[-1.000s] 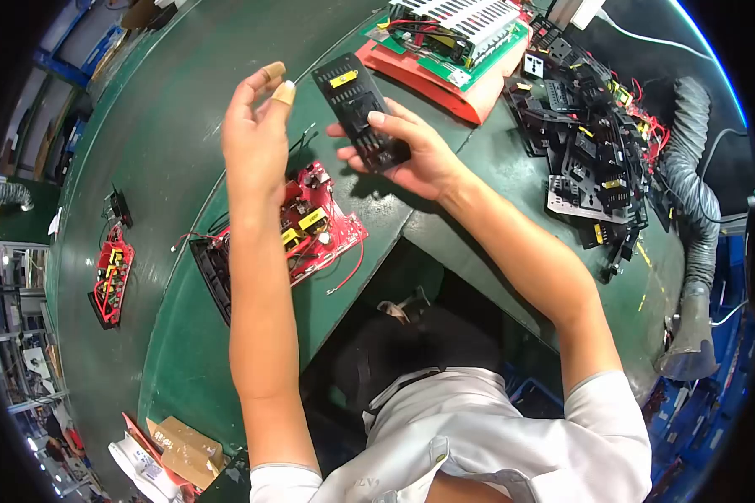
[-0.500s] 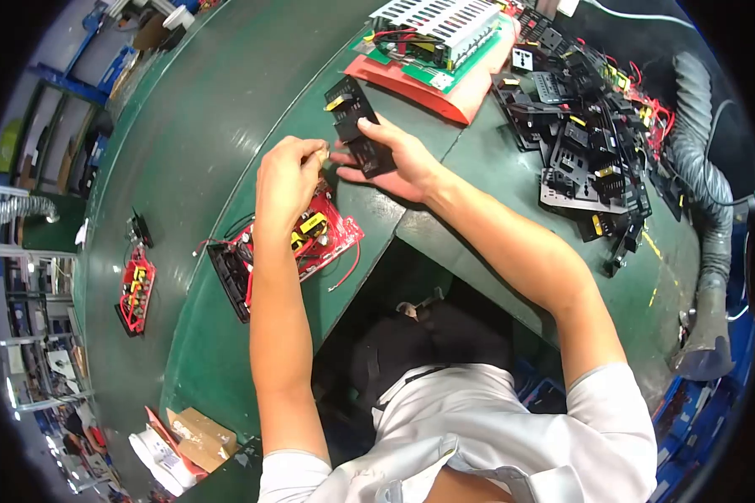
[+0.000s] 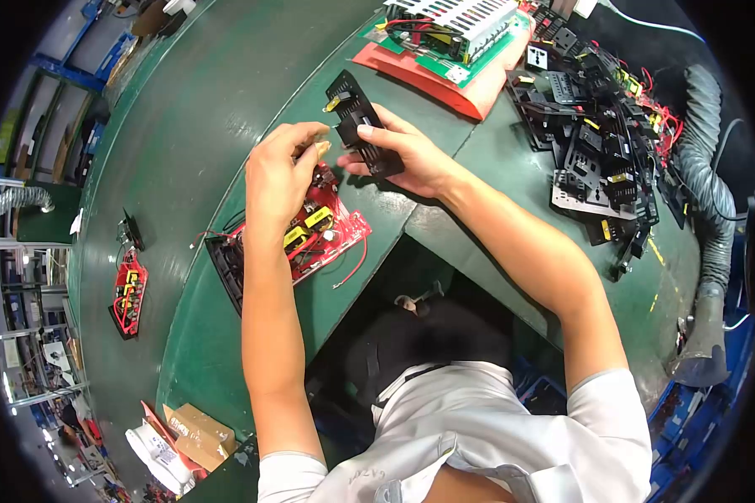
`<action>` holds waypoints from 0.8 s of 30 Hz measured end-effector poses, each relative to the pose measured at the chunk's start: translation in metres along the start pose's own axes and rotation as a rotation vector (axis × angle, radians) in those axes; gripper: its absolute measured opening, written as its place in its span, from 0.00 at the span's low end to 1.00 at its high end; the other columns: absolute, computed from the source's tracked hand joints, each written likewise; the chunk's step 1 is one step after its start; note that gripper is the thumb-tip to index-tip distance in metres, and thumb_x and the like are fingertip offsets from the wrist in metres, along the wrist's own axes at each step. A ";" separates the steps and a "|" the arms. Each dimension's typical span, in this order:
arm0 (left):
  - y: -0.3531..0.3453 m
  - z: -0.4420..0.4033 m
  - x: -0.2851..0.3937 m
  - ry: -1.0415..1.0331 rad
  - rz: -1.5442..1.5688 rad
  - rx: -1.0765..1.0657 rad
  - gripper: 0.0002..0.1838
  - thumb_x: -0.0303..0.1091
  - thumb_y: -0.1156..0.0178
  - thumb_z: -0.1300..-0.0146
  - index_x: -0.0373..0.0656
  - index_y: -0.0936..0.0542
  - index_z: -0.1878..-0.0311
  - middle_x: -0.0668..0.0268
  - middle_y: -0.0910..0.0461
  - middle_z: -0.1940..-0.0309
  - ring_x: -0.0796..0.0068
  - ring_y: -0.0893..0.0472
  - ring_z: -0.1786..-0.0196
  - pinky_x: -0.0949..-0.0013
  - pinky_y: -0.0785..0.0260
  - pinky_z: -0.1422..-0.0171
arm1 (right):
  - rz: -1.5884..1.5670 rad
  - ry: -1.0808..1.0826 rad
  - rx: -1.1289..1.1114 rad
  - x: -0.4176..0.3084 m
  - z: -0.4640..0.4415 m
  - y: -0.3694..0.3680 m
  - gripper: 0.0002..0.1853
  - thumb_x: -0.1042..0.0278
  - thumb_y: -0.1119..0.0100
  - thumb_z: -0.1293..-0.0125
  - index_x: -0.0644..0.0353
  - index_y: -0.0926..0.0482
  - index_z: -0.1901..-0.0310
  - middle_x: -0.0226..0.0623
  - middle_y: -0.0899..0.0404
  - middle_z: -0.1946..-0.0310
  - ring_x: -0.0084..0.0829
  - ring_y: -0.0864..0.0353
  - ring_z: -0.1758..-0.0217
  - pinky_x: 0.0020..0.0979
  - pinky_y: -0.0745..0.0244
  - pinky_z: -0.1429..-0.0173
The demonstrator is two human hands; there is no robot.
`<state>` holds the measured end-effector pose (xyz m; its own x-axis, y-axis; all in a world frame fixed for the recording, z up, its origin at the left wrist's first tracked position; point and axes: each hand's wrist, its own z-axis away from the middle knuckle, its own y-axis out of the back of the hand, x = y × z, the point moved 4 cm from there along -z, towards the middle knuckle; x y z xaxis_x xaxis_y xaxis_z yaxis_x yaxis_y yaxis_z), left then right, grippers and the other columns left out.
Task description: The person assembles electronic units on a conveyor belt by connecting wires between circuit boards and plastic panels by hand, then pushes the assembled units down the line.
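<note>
My right hand (image 3: 407, 155) grips a black panel (image 3: 362, 126) with a yellow part near its upper end, tilted above the bench. Close to the panel's left side is my left hand (image 3: 283, 172), its thumb and fingers pinched together; what lies between them is too small to name. Below my left hand and forearm lies a red circuit board (image 3: 331, 235) with yellow components and a loose red wire. A black panel (image 3: 226, 272) sits at that board's left end, partly covered by my forearm.
A heap of black panels (image 3: 591, 159) lies at the right, beside a grey flexible duct (image 3: 703, 168). Behind are a metal-cased unit (image 3: 470, 25) and orange-red sheet (image 3: 419, 80). Another red board (image 3: 129, 293) stands left; cardboard (image 3: 200, 432) lies lower left.
My left hand has come down from its raised position toward the panel, and its fingers have closed. The held panel has turned and tilted in my right hand.
</note>
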<state>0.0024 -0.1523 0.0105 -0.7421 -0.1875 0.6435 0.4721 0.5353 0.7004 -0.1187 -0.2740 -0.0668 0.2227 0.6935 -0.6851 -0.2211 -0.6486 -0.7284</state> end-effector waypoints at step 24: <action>-0.010 0.001 -0.006 -0.040 -0.094 0.058 0.09 0.29 0.34 0.37 0.42 0.11 0.54 0.60 0.17 0.65 0.59 0.16 0.64 0.62 0.27 0.58 | 0.834 0.358 0.133 0.004 0.006 -0.008 0.35 0.61 0.38 0.27 0.46 0.38 0.21 0.36 0.25 0.46 0.25 0.23 0.57 0.29 0.24 0.51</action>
<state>0.0018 -0.1560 -0.0005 -0.8005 -0.2072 0.5624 0.3721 0.5639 0.7373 -0.1212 -0.2640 -0.0635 0.2181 -0.1364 -0.9664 -0.5449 -0.8385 -0.0046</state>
